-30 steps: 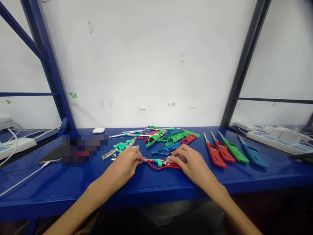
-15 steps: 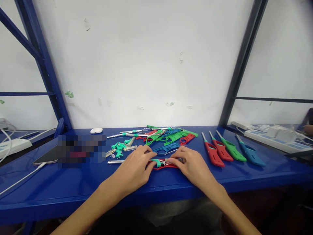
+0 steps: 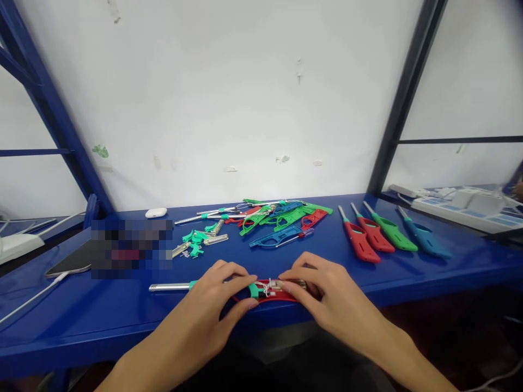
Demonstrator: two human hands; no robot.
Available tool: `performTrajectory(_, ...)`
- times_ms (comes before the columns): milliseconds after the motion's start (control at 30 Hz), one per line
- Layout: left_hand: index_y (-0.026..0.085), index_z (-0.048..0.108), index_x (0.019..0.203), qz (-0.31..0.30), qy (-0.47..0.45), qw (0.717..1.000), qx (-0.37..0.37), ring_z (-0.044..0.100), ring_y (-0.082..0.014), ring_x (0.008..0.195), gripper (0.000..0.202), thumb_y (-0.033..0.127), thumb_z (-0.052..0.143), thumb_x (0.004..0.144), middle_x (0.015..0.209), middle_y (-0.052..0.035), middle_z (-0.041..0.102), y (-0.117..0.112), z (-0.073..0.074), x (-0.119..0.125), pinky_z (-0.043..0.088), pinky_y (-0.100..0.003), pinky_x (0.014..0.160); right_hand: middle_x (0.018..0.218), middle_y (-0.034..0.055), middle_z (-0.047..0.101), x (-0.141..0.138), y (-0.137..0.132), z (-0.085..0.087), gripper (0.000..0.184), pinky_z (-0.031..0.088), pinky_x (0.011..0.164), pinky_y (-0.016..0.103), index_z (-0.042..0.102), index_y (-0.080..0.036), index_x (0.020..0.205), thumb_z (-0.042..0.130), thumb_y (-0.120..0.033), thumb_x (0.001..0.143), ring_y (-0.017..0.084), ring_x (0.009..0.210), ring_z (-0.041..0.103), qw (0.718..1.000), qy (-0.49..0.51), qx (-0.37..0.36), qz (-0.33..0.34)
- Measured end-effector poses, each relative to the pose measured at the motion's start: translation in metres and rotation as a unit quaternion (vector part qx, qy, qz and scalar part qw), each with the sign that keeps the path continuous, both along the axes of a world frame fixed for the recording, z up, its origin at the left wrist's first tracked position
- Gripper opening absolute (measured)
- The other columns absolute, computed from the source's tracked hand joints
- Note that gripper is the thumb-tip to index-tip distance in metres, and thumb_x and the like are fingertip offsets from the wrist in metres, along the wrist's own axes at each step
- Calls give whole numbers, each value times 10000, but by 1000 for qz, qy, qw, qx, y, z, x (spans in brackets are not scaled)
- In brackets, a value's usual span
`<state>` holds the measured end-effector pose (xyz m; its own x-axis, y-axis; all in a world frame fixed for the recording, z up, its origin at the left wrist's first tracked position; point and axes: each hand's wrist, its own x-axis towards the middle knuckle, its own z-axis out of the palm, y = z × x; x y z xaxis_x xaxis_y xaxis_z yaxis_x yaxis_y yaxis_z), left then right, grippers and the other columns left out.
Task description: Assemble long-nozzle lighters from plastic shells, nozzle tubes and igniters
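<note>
An opened gas lighter with a red handle shell lies near the table's front edge, its metal tube pointing left. My left hand pinches it by the green trigger, thumb below and fingers above. At the other end, my right hand has thumb and fingers closed on the shell and a small clear fuel tank, mostly hidden by the fingers. Thin white wires show between the hands. Just behind them lie a blue shell half and a screwdriver.
Loose green triggers and clear tanks lie left of a heap of shell halves and metal tubes. Several closed lighters are lined up at right. A phone with a cable and a white earphone case lie left.
Both hands and the red lighter have come closer to the table's front edge, away from the blue shell half. More of the metal tube now shows. The view has shifted slightly.
</note>
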<state>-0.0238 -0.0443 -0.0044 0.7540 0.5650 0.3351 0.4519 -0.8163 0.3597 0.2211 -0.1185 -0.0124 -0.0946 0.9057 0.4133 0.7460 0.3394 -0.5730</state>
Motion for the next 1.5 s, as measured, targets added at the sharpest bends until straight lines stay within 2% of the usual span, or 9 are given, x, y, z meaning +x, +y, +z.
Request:
performTrajectory(233,398,533,1437,-13,-19,998,61,598,-197,1163,383,292,557,1070,1280,3,630,-6,-14,-14,555,-318,1012,926,-47,678,3,-9,3,166,469,617,227,767,-385,1078,611,-434,1045,110,710,620,999,7,-33,34)
performTrajectory(400,410,468,1500,-29,25,998,56,580,-196,1185,457,248,515,1075,1333,-2,591,-6,-11,-12,546,-322,1050,963,-66,702,5,-7,2,186,499,761,194,774,-412,1094,608,-334,1059,98,836,662,999,14,-15,33)
performTrajectory(533,414,448,1519,-41,43,997,44,563,-191,1205,469,221,456,1092,1347,-9,577,-7,-6,-11,529,-322,1076,952,-61,695,5,-7,2,203,493,766,192,777,-390,1061,591,-308,1067,97,825,652,999,15,-8,38)
performTrajectory(767,425,452,1520,-45,68,996,27,576,-201,1185,460,240,441,1099,1344,-15,578,-7,-3,-12,551,-334,1046,960,-42,692,3,-8,5,256,497,795,202,780,-360,1112,565,-226,1072,104,851,658,998,13,-28,45)
performTrajectory(1233,406,474,1514,-45,71,996,31,582,-212,1166,456,219,417,1101,1339,-34,582,-7,0,-9,557,-345,1017,984,-21,683,3,-8,3,234,503,780,239,777,-322,1054,561,-235,1072,126,840,661,998,4,-20,61)
performTrajectory(1400,358,544,1451,-35,55,997,49,585,-226,1098,403,208,418,1100,1257,-47,614,1,2,-1,552,-407,1004,1015,-2,717,7,6,5,252,525,820,263,807,-330,1130,586,-234,1057,149,879,694,998,-9,25,50)
performTrajectory(1500,306,604,1369,-39,45,996,64,588,-226,1059,339,209,424,1098,1194,-54,633,8,5,5,545,-418,996,995,8,741,13,21,9,236,535,838,279,819,-321,1112,604,-246,1047,165,893,710,998,-30,14,46)
